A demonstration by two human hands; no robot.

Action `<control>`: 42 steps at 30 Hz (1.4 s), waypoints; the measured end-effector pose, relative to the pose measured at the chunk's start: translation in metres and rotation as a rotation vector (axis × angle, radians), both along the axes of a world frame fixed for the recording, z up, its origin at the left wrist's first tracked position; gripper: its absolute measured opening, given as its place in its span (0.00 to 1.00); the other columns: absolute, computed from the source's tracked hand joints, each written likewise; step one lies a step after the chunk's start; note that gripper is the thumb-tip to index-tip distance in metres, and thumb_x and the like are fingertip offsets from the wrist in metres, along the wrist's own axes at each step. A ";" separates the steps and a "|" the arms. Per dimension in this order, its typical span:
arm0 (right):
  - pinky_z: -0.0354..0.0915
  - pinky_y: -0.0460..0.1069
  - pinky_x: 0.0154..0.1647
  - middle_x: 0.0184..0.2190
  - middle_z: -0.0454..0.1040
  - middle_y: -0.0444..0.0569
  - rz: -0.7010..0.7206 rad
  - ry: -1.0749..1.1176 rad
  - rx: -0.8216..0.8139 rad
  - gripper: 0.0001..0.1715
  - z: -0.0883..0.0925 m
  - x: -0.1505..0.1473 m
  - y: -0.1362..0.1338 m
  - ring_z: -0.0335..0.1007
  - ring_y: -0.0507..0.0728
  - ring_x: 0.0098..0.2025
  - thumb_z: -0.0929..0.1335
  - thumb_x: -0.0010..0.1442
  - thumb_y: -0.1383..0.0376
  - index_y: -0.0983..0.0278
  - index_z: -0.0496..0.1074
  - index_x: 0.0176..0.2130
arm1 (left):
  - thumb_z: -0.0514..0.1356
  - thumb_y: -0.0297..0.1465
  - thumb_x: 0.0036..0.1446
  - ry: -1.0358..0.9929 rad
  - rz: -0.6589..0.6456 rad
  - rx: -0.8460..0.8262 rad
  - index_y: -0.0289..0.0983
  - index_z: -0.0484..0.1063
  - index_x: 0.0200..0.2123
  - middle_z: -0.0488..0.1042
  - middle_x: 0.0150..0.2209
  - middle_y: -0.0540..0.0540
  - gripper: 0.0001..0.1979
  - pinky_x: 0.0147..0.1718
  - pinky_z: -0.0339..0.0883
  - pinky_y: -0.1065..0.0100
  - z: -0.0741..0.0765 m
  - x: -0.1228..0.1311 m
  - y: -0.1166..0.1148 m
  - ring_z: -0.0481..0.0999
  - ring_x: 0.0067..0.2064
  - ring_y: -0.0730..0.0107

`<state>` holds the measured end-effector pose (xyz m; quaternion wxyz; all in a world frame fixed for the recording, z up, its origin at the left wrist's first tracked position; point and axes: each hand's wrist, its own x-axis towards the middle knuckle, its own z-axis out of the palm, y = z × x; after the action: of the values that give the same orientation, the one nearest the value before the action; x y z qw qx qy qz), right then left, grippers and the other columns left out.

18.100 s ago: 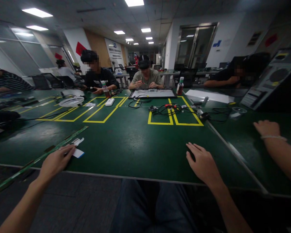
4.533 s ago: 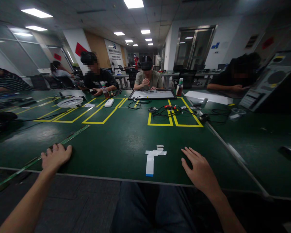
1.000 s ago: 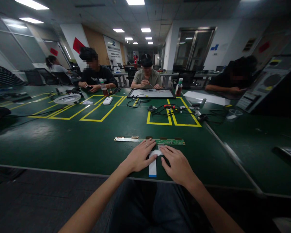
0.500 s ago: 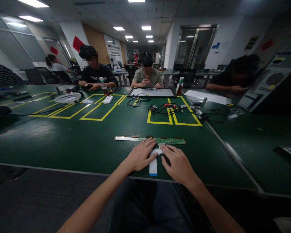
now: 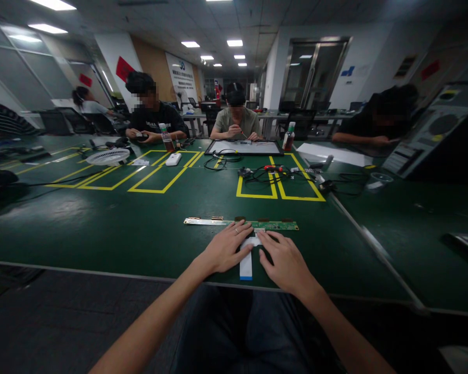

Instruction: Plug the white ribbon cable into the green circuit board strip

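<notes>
A long, narrow green circuit board [image 5: 281,226] lies across the green table. Near its middle a white flat ribbon cable [image 5: 246,266] with a blue end meets a small connector on the near edge. My left hand [image 5: 228,246] lies flat with fingers spread, its fingertips on the board and its thumb on the cable. My right hand [image 5: 284,259] rests to the right, fingers apart, its fingertips at the connector and the cable's upper end. The contact under the right fingertips is partly hidden.
Black cables [image 5: 257,174] with a red-handled tool lie beyond the board, among yellow tape outlines. Farther back are a white box [image 5: 173,159], two bottles and a framed panel [image 5: 244,148]. Several people sit around the table. A computer case [image 5: 432,130] stands at right.
</notes>
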<state>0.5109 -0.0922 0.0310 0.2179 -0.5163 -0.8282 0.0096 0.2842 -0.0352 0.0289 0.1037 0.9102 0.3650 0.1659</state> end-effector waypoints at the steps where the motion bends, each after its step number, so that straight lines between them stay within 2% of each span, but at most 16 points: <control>1: 0.65 0.62 0.65 0.66 0.74 0.53 0.001 -0.004 0.001 0.29 0.000 0.000 0.000 0.65 0.64 0.68 0.63 0.71 0.65 0.62 0.69 0.68 | 0.47 0.47 0.75 0.002 -0.002 0.000 0.37 0.62 0.72 0.62 0.74 0.41 0.31 0.76 0.49 0.50 0.000 0.000 0.000 0.54 0.77 0.56; 12: 0.63 0.65 0.67 0.68 0.71 0.51 -0.026 -0.092 -0.004 0.29 -0.002 0.001 0.001 0.61 0.68 0.71 0.62 0.72 0.62 0.61 0.68 0.69 | 0.49 0.48 0.74 0.023 -0.041 -0.008 0.38 0.60 0.73 0.61 0.74 0.40 0.33 0.75 0.48 0.48 0.001 -0.004 0.003 0.54 0.77 0.54; 18: 0.62 0.63 0.68 0.70 0.69 0.50 -0.047 -0.129 -0.024 0.29 -0.002 0.001 0.001 0.59 0.67 0.73 0.61 0.74 0.61 0.62 0.68 0.70 | 0.50 0.46 0.74 0.018 -0.053 -0.021 0.37 0.60 0.73 0.62 0.73 0.39 0.31 0.75 0.49 0.49 0.001 -0.005 0.004 0.55 0.77 0.54; 33: 0.61 0.64 0.69 0.70 0.69 0.50 -0.057 -0.063 -0.026 0.30 -0.003 -0.002 0.000 0.59 0.66 0.73 0.62 0.73 0.63 0.60 0.67 0.71 | 0.48 0.44 0.76 -0.010 -0.013 -0.017 0.37 0.63 0.71 0.64 0.73 0.39 0.28 0.75 0.51 0.50 0.000 -0.001 0.003 0.57 0.76 0.55; 42: 0.60 0.62 0.70 0.70 0.68 0.47 -0.081 -0.062 -0.057 0.30 -0.003 -0.002 0.000 0.57 0.64 0.74 0.62 0.73 0.61 0.60 0.67 0.70 | 0.48 0.44 0.76 -0.040 -0.039 -0.024 0.39 0.64 0.71 0.66 0.72 0.39 0.27 0.74 0.52 0.49 -0.002 -0.004 0.005 0.57 0.76 0.56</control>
<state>0.5093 -0.0920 0.0282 0.1774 -0.5554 -0.8124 0.0081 0.2806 -0.0298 0.0271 0.1252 0.9123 0.3471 0.1775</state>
